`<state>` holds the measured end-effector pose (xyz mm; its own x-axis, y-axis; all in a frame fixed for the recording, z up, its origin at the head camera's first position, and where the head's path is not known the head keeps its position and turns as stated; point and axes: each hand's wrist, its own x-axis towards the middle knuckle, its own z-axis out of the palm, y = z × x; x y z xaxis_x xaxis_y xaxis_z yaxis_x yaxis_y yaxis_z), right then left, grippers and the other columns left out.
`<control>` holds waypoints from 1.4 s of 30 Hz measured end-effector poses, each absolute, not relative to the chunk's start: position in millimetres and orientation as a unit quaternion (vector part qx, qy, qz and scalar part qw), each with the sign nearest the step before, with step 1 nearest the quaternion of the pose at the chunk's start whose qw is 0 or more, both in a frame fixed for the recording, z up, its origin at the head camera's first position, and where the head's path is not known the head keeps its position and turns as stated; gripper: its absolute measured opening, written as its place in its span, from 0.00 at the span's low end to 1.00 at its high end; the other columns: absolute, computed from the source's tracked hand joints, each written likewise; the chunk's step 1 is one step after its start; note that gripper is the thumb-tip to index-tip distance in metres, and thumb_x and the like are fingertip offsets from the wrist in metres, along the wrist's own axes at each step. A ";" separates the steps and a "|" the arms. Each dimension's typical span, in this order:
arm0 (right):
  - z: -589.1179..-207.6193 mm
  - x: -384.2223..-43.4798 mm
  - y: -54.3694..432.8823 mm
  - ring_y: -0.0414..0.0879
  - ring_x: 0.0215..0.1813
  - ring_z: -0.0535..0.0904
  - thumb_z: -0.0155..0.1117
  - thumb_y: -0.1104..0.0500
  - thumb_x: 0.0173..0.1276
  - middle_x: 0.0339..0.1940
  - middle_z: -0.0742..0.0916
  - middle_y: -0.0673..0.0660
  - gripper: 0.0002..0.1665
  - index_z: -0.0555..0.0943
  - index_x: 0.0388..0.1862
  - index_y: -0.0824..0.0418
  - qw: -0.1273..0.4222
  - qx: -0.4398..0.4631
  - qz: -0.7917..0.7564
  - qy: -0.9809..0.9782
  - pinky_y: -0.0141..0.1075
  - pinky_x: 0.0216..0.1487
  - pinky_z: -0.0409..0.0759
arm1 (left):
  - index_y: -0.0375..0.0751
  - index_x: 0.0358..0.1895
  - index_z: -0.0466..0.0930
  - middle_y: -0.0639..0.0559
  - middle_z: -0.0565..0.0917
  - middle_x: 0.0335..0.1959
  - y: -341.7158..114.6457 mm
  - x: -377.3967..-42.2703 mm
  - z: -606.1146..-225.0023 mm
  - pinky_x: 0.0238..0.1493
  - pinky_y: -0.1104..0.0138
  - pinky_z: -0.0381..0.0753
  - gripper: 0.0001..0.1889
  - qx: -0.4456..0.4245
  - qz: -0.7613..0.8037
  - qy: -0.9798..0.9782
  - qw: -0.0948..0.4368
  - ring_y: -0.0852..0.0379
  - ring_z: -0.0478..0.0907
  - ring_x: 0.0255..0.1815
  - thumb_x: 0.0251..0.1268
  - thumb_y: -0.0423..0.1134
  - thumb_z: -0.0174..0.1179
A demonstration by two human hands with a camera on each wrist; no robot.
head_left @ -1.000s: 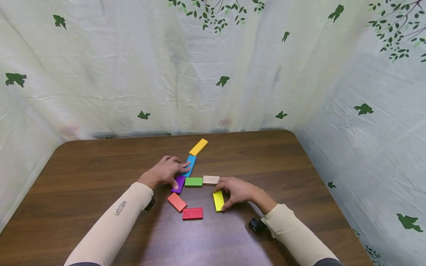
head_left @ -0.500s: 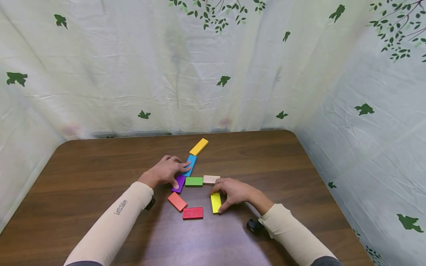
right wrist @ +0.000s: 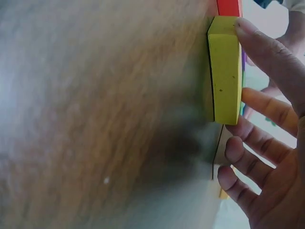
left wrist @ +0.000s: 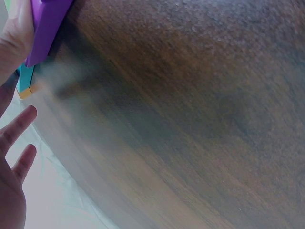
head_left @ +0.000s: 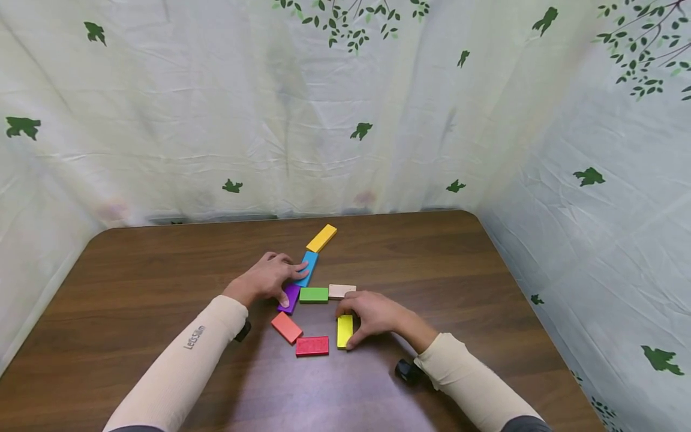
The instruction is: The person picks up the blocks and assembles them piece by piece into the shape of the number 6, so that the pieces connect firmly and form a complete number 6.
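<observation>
Flat wooden blocks lie on the brown table. My right hand (head_left: 378,313) holds a yellow block (head_left: 345,331), its thumb at the near end and fingers at the far end. In the right wrist view the yellow block (right wrist: 225,71) shows its long side. My left hand (head_left: 264,279) rests its thumb on a purple block (head_left: 292,294) and fingertips on a blue block (head_left: 310,261). A green block (head_left: 314,295) adjoins the purple one, with a pale block (head_left: 342,290) at its right end. A red block (head_left: 312,346) lies left of the yellow block, apart from it.
An amber block (head_left: 321,238) touches the blue block's far end. A salmon block (head_left: 287,327) lies between the purple and red ones. The table (head_left: 162,270) ends at a white leaf-print curtain (head_left: 259,132) behind and at the sides.
My right hand has slid the yellow block a little left and towards me, closer to the red block, and turned it straighter. My left hand has stayed in place.
</observation>
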<state>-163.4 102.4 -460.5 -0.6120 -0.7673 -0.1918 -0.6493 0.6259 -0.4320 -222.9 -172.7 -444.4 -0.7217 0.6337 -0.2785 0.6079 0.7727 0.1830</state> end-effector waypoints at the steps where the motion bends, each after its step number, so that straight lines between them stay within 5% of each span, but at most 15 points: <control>1: -460.6 -162.9 101.6 0.37 0.42 0.73 0.77 0.38 0.48 0.44 0.81 0.43 0.32 0.82 0.50 0.51 0.179 -0.401 -0.159 0.884 0.30 0.47 0.75 | 0.48 0.71 0.63 0.49 0.63 0.73 -172.6 -222.9 -444.3 0.67 0.44 0.51 0.47 0.334 0.039 0.927 0.165 0.40 0.61 0.68 0.44 0.52 0.73; 42: -461.8 -149.6 90.9 0.36 0.29 0.68 0.74 0.29 0.43 0.26 0.75 0.41 0.34 0.77 0.37 0.51 0.112 -0.373 -0.124 0.913 0.30 0.33 0.65 | 0.48 0.71 0.63 0.49 0.63 0.73 -173.1 -222.7 -445.4 0.67 0.44 0.50 0.47 0.331 0.047 0.928 0.166 0.40 0.60 0.68 0.44 0.53 0.73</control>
<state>-149.6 90.9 -461.8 -0.6963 -0.7090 -0.1116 -0.6533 0.6905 -0.3105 -222.7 -173.1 -445.4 -0.7264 0.6292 -0.2765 0.5979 0.7769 0.1972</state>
